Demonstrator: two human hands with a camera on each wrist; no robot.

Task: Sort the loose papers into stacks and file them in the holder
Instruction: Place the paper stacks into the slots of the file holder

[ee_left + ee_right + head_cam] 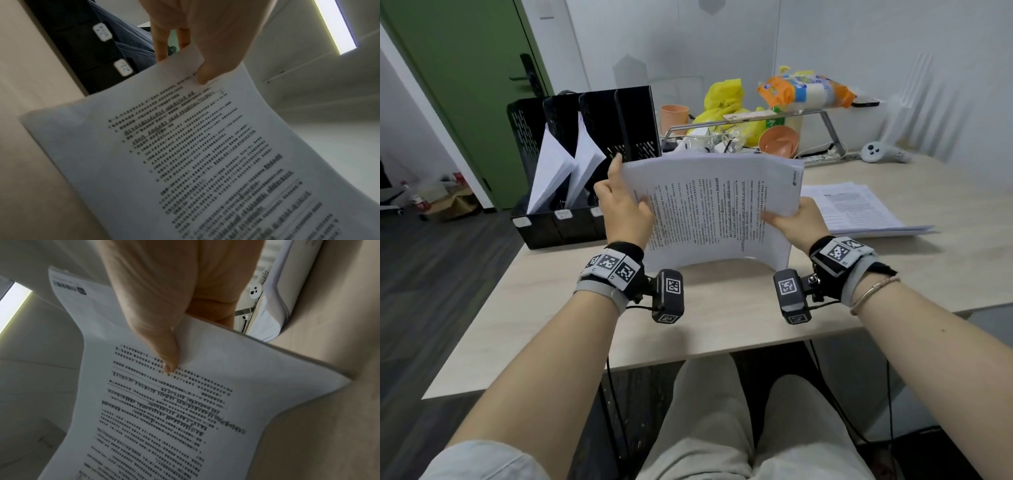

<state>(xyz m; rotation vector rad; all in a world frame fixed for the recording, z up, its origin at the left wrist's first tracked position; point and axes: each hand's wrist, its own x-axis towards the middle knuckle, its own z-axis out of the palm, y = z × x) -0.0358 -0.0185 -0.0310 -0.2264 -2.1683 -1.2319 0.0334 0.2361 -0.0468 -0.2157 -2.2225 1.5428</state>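
Both hands hold a stack of printed papers (pixel 715 205) upright above the desk, bowed in the middle. My left hand (pixel 619 202) grips its left edge, thumb on the printed face (pixel 205 78), fingers behind. My right hand (pixel 794 219) pinches the right edge, thumb (pixel 168 363) on the text. The black file holder (pixel 571 144) stands on the desk's far left corner, just beyond the left hand; two of its slots hold white paper bundles (pixel 558 168). Another pile of loose papers (pixel 859 209) lies flat on the desk at the right.
Behind the held stack are a metal riser (pixel 825 116) with snack bags, yellow bags, orange cups (pixel 779 140) and cables. A white controller (pixel 876 152) lies at the far right. The wooden desk (pixel 722 318) stretches toward me. A green door stands at the left.
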